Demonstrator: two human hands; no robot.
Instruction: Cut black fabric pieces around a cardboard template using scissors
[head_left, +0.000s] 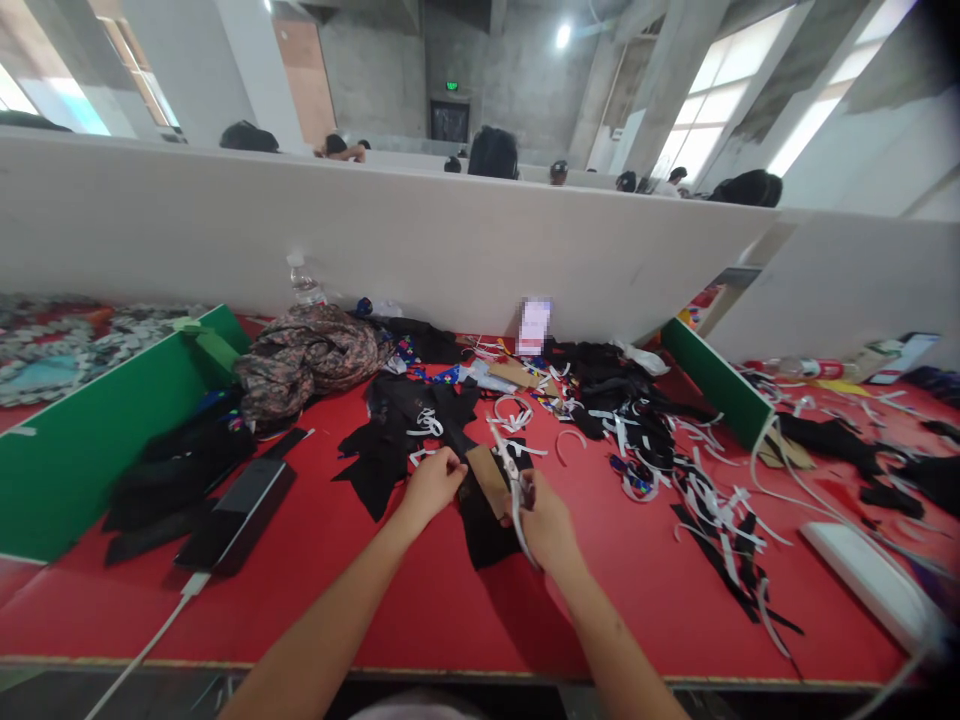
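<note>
My right hand [546, 518] is closed around a pair of scissors [513, 478] with pale handles, their blades pointing up and away from me. A brown cardboard piece [487, 480] lies under the blades, on top of a black cloth piece [486, 535]. Just left of the cardboard, my left hand [437, 482] pinches the cloth's edge, thumb and fingers pressed together. Beyond that hand spreads a heap of black cloth scraps [382, 440] with white strips. More white strips [514, 410] lie past the scissor tips.
A phone or power bank [244, 510] with a white cable lies left on the red table [330, 610]. Patterned cloth [311, 355] is bundled behind it. Green dividers [716, 385] stand at both sides; a lit phone [534, 328] leans at the back. Scraps [724, 515] litter the right.
</note>
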